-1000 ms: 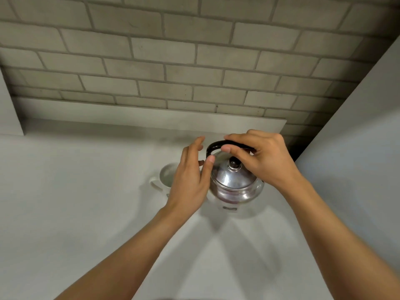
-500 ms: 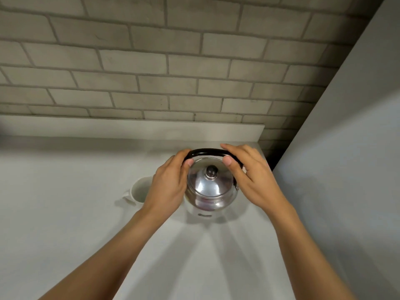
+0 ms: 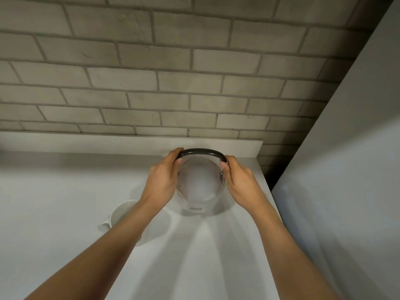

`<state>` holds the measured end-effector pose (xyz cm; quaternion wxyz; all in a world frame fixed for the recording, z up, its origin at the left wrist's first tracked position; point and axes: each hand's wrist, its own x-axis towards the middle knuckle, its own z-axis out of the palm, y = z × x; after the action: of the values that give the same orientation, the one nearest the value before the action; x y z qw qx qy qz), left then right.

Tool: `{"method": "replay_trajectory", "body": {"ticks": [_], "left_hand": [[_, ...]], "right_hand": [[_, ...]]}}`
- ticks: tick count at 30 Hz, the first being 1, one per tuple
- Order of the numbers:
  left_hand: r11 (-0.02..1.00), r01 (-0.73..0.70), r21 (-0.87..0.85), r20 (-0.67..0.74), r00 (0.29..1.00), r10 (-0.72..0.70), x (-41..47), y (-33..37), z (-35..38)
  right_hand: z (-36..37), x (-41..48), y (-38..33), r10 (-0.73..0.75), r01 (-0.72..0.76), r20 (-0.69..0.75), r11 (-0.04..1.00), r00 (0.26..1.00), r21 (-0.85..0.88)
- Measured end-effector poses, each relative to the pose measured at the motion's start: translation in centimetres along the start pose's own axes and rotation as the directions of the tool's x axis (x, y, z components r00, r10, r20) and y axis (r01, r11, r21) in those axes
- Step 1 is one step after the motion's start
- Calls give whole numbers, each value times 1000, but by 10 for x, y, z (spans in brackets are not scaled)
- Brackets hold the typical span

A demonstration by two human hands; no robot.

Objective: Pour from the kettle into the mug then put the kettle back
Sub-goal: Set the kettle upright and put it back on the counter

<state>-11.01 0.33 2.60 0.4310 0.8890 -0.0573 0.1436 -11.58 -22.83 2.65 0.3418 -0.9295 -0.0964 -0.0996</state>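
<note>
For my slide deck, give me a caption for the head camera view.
Both hands, left and right, grip the kettle by its sides; white mug sits nearby.

The kettle point(image 3: 200, 187) looks like polished metal, blurred here, with a glossy black handle point(image 3: 201, 151). The mug point(image 3: 121, 213) is smooth white ceramic; the desk point(image 3: 65, 202) matt; the brick wall point(image 3: 151, 83) rough.

Single head-worn wide-angle view, looking forward and steeply down from close above the worktop point(image 3: 54, 213); brick wall point(image 3: 151, 83) at far edge, both forearms entering from near side.
</note>
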Motion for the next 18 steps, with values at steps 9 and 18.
{"method": "replay_trajectory", "body": {"ticks": [9, 18], "left_hand": [[994, 94, -60, 16, 995, -94, 43, -33, 24], [984, 161, -77, 60, 986, -157, 74, -49, 51]], "right_hand": [[28, 55, 23, 62, -60, 88, 998, 994, -16], [41, 93, 50, 121, -118, 158, 993, 980, -28]]}}
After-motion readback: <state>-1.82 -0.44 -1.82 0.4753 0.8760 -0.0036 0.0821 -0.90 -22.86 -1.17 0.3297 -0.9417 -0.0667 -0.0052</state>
